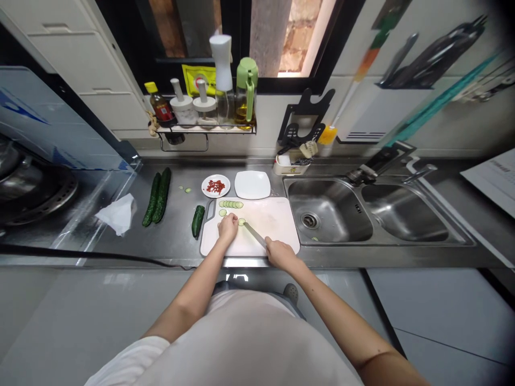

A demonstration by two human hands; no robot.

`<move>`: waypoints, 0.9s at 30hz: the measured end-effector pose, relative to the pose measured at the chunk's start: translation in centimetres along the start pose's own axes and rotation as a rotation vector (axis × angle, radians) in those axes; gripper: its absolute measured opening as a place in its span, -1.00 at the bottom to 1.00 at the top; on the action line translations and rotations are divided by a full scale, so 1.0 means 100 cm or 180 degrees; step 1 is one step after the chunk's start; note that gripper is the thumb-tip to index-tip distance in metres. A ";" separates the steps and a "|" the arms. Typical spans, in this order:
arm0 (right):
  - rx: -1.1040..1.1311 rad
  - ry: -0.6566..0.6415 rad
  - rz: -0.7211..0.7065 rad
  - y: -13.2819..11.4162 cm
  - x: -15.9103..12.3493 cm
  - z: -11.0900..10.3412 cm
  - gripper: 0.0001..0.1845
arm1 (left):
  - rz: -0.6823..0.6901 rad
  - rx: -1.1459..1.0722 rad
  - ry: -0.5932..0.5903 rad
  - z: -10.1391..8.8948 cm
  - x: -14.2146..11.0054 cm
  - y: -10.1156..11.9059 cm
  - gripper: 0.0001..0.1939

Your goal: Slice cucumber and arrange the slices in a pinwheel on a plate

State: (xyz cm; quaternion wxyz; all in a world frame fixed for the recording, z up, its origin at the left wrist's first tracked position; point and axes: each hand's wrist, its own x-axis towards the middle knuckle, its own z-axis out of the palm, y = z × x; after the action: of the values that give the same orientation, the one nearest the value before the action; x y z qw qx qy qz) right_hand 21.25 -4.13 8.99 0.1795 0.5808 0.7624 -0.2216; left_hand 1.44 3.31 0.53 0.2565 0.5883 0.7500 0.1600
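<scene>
My right hand (280, 253) is closed round the handle of a kitchen knife (255, 235), whose blade points away to the left over a white cutting board (277, 222). At the knife's tip is a pale green cucumber slice (242, 222). Just left of it, my left hand (228, 229) rests over the board with its fingers curled together; whatever they may hold is hidden. Behind that hand lies another slice (222, 213). A row of overlapping cucumber slices (231, 204) runs along the board's far edge. A cut length of cucumber (197, 221) lies left of the board.
Two whole cucumbers (156, 195) and a crumpled white cloth or tissue (118, 213) lie farther left. Behind the board stand a plate of chopped red pieces (205, 192) and a white plate (252, 185). A double sink (330, 209) adjoins on the right.
</scene>
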 end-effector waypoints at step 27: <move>0.0002 -0.0063 -0.0181 -0.009 0.025 -0.004 -0.66 | -0.0023 0.0059 -0.0037 0.001 0.000 0.000 -0.84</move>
State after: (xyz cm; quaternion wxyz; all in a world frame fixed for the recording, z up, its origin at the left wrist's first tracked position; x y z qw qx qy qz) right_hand 19.75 -2.05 8.12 0.1805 0.5568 0.7768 -0.2326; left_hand 1.52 3.33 0.46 0.2560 0.5890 0.7520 0.1487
